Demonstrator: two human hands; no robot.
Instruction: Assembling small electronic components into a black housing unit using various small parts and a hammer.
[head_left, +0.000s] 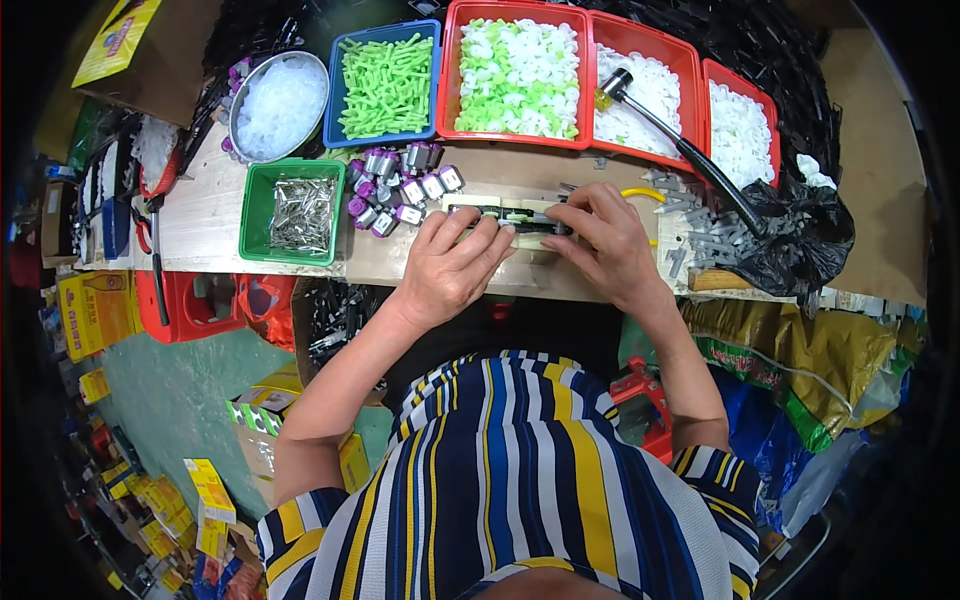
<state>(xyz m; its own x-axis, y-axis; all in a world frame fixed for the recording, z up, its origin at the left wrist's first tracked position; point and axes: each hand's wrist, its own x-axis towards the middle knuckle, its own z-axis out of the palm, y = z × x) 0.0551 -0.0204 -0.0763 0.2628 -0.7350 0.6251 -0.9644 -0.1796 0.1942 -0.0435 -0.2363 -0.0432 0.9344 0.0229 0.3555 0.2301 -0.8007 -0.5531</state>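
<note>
Fixture (522, 214), long, cream and dark-centred, lies grasped by left hand (450, 260) and right hand (610, 245).

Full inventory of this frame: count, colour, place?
workpiece: one, cream and black, between hands
bowl: one, silvery, back left
blue tray: one, blue, beside bowl
red trays: three, red, back right
green tray: one, green, left of hands
small pieces: many, purple and grey, by green tray
hammer: one, black-handled, over red trays
loose parts: many, grey, near bag
bag: one, black, right end
bench: one, pale, underneath
cartons: several, yellow, left
shirt: one, striped, bottom centre
left hand: one, bare, on workpiece
right hand: one, bare, on workpiece
</note>
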